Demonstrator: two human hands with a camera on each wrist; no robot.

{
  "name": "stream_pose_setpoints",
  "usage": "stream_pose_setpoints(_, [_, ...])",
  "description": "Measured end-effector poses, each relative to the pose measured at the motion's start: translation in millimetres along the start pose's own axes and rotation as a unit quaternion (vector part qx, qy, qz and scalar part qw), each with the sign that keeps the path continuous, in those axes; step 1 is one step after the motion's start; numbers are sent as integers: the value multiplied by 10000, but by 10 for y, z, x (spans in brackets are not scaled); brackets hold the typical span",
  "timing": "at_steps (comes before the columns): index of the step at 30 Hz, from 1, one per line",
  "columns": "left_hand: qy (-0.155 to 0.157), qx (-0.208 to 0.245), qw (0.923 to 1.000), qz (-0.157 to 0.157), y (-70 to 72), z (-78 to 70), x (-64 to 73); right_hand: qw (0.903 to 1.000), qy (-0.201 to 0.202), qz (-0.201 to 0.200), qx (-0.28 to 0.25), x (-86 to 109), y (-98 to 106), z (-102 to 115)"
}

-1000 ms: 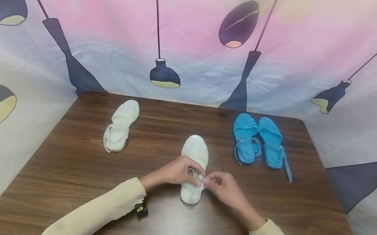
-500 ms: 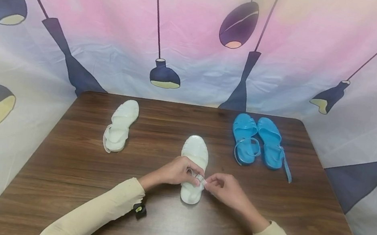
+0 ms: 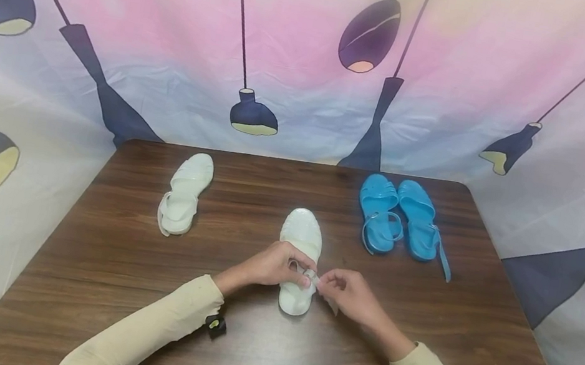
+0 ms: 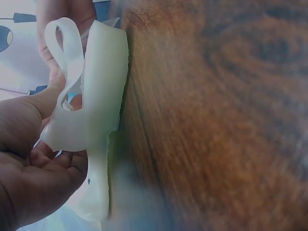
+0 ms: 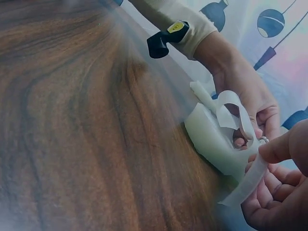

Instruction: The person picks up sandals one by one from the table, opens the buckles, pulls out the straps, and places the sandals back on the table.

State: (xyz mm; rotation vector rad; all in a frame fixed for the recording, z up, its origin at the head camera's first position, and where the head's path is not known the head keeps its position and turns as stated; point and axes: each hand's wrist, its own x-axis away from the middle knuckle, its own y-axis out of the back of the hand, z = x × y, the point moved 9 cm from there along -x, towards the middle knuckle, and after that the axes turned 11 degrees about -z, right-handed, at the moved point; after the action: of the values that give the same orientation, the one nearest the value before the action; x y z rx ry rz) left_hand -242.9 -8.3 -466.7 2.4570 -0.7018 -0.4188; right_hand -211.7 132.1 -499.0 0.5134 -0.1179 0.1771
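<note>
A white sandal (image 3: pixel 302 229) lies on the table, toe pointing away, in the middle of the head view. My left hand (image 3: pixel 270 264) holds its ankle strap from the left, thumb and fingers around the part near a small metal buckle (image 5: pixel 263 140). From the right, my right hand (image 3: pixel 348 292) pinches the strap close to the buckle. The strap's free end (image 5: pixel 246 186) sticks out past my right fingers in the right wrist view. Seen from the left wrist, the sandal's heel (image 4: pixel 105 72) stands beside the looped back strap (image 4: pixel 72 53). Fingers partly hide the buckle.
A second white sandal (image 3: pixel 189 192) lies at the back left of the brown wooden table (image 3: pixel 222 348). Two blue sandals (image 3: pixel 380 189) lie side by side at the back right, one with its strap hanging loose. A printed cloth (image 3: pixel 181 14) surrounds the table's back and sides.
The strap's free end now shows below my right hand, where it was not visible before. My right hand has shifted slightly; my left hand keeps its hold, and the sandal stays in place.
</note>
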Motion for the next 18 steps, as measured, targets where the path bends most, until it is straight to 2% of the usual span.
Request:
stream_pose_setpoints(11, [57, -150, 9998, 116, -2, 4, -8, 9999, 133, -25, 12, -42, -12, 98])
stream_pose_setpoints(18, [-117, -174, 9997, 121, -12, 2, -15, 9994, 120, 35, 311, -19, 26, 43])
